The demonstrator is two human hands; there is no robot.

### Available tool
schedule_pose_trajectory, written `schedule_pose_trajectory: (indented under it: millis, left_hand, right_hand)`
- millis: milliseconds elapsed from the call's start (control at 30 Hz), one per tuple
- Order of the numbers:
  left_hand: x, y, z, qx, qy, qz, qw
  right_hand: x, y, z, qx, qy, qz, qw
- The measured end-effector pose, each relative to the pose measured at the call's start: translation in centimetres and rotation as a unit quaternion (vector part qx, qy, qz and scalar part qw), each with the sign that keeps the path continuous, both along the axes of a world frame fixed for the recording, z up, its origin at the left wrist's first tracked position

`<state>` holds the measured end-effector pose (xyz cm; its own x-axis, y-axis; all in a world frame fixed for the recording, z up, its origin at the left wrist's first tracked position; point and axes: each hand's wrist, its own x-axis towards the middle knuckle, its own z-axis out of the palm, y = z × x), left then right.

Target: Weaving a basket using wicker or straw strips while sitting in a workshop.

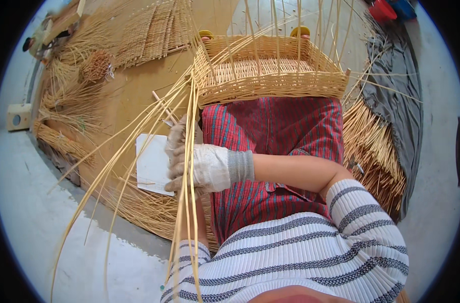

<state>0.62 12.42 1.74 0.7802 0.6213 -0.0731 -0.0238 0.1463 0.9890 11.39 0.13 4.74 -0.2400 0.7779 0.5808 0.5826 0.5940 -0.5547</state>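
A rectangular wicker basket [270, 78] with upright stakes rests across my legs above a red plaid cloth [270, 121]. Long pale canes [192, 156] run down from its left corner past my hands. My gloved left hand [178, 134], partly covered by my right, is closed around a short rod [160, 101]; a small metal piece, too small to name, shows beside it. My gloved right hand [199, 166] lies across the left one with its fingers curled among the canes; what they grip is hidden. A white board [150, 159] lies just left of both hands.
A woven panel [149, 35] and cane bundles [91, 68] lie on the tan mat [121, 101] at left. Cut rods [374, 156] and a grey tarp [399, 116] are at right, with red [381, 11] and blue containers behind. Another person [38, 45] is at upper left.
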Motion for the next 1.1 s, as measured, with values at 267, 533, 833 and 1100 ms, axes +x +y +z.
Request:
schedule_pose_trajectory:
  millis: [267, 533, 833, 1100]
  left_hand:
    - [6.2, 1.2, 3.0, 0.246, -0.086, -0.009, 0.965]
    - [6.2, -0.6, -3.2, 0.070, -0.197, 0.176, 0.962]
    - [10.5, 0.7, -5.5, -0.053, 0.047, 0.132, 0.989]
    - [13.2, 3.7, -10.8, 0.061, 0.243, 0.100, 0.963]
  right_hand:
    - [1.4, -2.4, 3.1, -0.143, -0.025, -0.030, 0.989]
    - [19.4, -5.4, -5.6, -0.024, 0.701, -0.105, 0.705]
    - [18.8, -9.5, -7.4, -0.165, 0.576, -0.402, 0.692]
    - [19.8, 6.8, 0.9, 0.000, 0.149, -0.455, 0.878]
